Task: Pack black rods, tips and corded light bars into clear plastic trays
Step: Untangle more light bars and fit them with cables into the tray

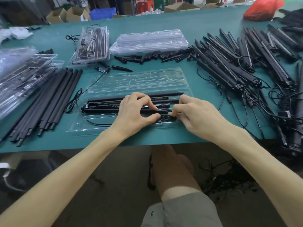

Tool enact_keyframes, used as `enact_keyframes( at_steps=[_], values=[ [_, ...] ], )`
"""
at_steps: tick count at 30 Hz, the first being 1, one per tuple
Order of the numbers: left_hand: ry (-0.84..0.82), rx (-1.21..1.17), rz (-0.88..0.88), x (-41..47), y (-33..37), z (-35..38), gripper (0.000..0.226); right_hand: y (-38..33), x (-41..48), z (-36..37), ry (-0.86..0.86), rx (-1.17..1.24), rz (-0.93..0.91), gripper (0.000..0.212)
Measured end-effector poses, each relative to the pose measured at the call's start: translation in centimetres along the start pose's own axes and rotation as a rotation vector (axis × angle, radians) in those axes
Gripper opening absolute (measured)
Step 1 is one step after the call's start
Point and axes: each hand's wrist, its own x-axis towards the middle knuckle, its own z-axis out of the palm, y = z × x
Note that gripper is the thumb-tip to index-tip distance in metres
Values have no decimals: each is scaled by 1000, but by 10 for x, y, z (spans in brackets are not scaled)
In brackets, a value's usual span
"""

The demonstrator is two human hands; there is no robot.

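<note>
Seen from above my own forearms: an open clear tray (179, 74) lies on the green surface (164, 24) just in front of me. Its near half already holds long black pieces (105, 100) lying side by side, and its far half is bare. My left grip (136, 110) and right grip (196, 113) meet over the tray's near channel. The fingertips of both are clamped on a coiled cord (165, 118), which I judge I am tucking in. This tray looks about half packed, with the cord's loose loop (76, 102) hanging off its left end. Farther back sit a filled tray (91, 45) and a stack of empty trays (149, 39). Much remains: loose rods (49, 99) at left, tips (147, 57) in the middle, and a large heap of corded light bars (237, 63) at right.
</note>
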Motion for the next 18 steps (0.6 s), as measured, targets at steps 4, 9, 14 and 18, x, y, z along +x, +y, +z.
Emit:
enact_keyframes(
  at_steps=[4,9,14,18],
  values=[
    [5,7,8,-1,0,1,19,-6,-1,0,-15,-21,14,27],
    [27,23,22,-1,1,2,21,-31,2,15,52,-212,108,47],
    [42,2,21,1,0,4,19,-22,7,12,40,-10,171,36],
    [35,-8,36,6,11,12,20,-15,7,6,7,66,244,33]
  ],
)
